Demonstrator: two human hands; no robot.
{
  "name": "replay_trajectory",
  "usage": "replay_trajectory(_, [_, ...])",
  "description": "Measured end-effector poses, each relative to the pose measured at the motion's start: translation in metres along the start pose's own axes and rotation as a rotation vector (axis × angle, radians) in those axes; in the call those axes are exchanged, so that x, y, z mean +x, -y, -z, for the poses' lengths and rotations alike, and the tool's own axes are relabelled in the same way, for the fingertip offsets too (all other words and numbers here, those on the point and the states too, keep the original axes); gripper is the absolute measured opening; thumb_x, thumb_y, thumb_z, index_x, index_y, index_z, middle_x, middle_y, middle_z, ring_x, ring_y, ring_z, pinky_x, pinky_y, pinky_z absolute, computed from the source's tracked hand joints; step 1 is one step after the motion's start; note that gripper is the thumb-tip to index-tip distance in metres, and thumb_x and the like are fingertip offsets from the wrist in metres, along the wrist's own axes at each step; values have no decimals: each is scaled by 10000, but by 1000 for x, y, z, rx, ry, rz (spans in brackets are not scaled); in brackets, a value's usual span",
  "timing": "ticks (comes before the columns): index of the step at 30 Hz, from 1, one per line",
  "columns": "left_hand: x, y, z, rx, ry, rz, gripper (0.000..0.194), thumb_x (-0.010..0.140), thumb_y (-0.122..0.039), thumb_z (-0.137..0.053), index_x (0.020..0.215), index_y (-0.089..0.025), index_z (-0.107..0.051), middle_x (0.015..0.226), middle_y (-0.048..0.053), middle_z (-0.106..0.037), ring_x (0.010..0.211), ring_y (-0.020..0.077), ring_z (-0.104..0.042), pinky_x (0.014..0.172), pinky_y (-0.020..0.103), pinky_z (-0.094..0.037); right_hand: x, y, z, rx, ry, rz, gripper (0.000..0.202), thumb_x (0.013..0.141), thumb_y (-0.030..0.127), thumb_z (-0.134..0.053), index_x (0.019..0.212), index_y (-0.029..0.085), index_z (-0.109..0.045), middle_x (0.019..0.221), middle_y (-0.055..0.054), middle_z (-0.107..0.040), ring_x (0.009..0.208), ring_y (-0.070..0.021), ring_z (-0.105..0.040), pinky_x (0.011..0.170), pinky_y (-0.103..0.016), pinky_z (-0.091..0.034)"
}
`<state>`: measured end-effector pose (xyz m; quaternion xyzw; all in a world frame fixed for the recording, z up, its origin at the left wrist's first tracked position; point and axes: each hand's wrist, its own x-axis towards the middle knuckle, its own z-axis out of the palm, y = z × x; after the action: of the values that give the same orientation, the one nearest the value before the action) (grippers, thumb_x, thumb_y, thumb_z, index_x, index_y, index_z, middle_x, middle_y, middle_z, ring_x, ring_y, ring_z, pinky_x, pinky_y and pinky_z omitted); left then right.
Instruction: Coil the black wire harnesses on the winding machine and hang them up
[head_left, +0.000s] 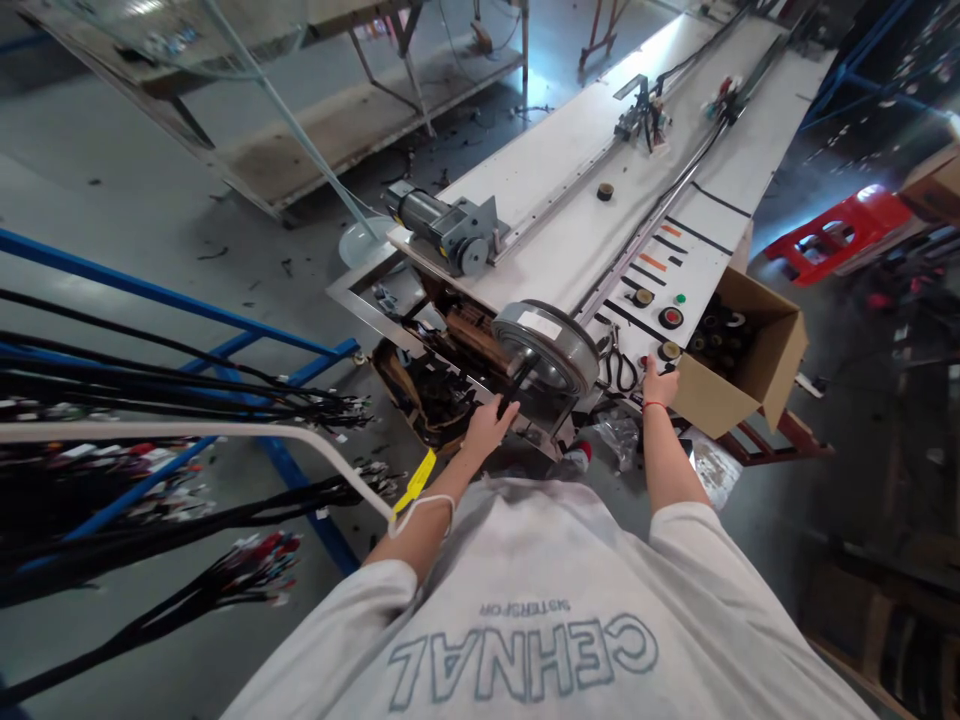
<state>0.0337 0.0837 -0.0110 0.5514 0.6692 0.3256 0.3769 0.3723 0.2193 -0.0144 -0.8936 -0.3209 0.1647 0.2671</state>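
My left hand is closed around a black cable-like length beside the grey wheel at the near end of the long white bench. That black piece runs up toward the wheel's hub; its far end is hard to make out. At the bench's near right corner, my right hand has its fingers drawn together by a small red piece. What those fingers grip, if anything, is hidden. A tape roll lies just beyond them, and black-handled scissors lie to their left.
An open cardboard box with dark rolls stands right of the bench. A motor sits at the bench's left edge. Blue racks with black cable bundles stand at left. A white cord runs to my left forearm.
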Motion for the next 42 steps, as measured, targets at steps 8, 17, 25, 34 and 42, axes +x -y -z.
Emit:
replay_trajectory(8, [-29,28,14,-28,-7,58,309,873,-491,-487,755,-219,-575,608,12,-535,629,195,-543,657,258,-361,-1,0,0,-5,4,-9,715,850,593,-599,1300,47,-498,1262,-264,-573,1188,-374,-550,1004,-449,-417])
replay_trajectory(17, [11,-9,9,-325,182,48,431,859,-557,-499,743,-168,-643,610,15,-615,600,159,-555,628,250,-439,1,-2,-4,-18,-3,-9,712,859,610,-579,1280,41,-503,1241,-275,-580,1167,-387,-561,990,-468,-423])
replay_trajectory(25, [34,-18,25,-312,312,52,323,824,-473,-630,740,-163,-666,661,58,-704,623,192,-660,640,279,-496,-3,2,-1,-22,-14,-6,679,861,615,-574,1251,63,-510,1204,-260,-600,1146,-370,-576,990,-453,-425])
replay_trajectory(34, [17,-37,18,-883,382,530,284,933,-390,-526,899,-134,-646,686,50,-661,564,123,-601,550,237,-490,-3,3,-2,-40,-11,-9,684,864,609,-581,1253,50,-512,1210,-270,-597,1145,-382,-582,977,-472,-440])
replay_trajectory(42, [22,-36,1,-773,317,385,168,797,-293,-677,757,-162,-579,649,-9,-597,559,97,-516,553,216,-435,-4,-1,9,-14,-8,-42,684,825,625,-581,1245,88,-523,1250,-277,-567,1204,-410,-536,1007,-546,-426])
